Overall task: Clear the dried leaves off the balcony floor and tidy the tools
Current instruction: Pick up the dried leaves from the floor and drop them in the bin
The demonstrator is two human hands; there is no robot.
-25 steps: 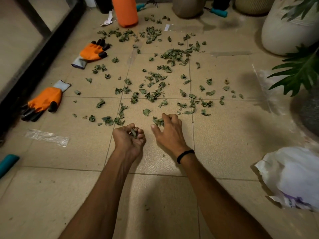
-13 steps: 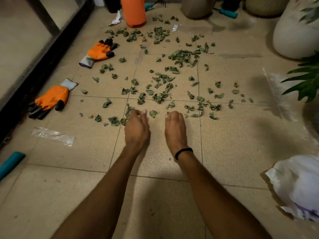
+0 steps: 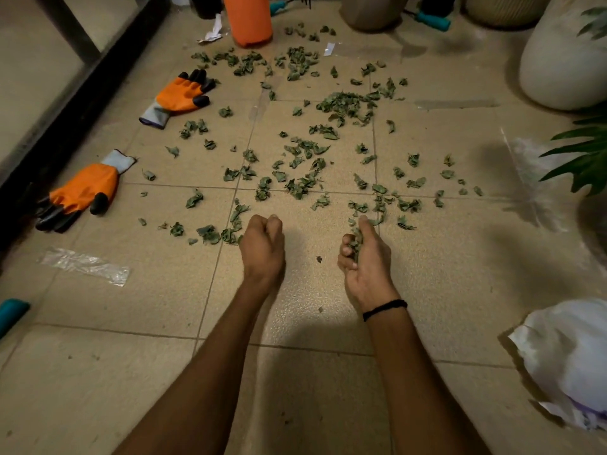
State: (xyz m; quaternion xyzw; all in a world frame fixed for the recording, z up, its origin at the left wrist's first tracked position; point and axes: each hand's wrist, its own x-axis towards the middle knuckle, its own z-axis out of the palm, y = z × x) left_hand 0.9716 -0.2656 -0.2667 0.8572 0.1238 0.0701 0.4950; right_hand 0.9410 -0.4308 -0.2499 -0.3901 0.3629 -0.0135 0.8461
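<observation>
We log two hands at lower centre, right hand (image 3: 364,261) cupped round a clump of dried leaves (image 3: 356,239), left hand (image 3: 262,247) fisted with contents hidden, dozens more leaves strewn above, two orange gloves (image 3: 179,96) left.

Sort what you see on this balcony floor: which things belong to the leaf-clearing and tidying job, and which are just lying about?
Part of the job:
dried leaves
right hand, gripping a bunch of them
left hand, clenched
orange gloves
teal-handled tool

Just lying about:
clear plastic wrapper
orange container
white pot
</observation>
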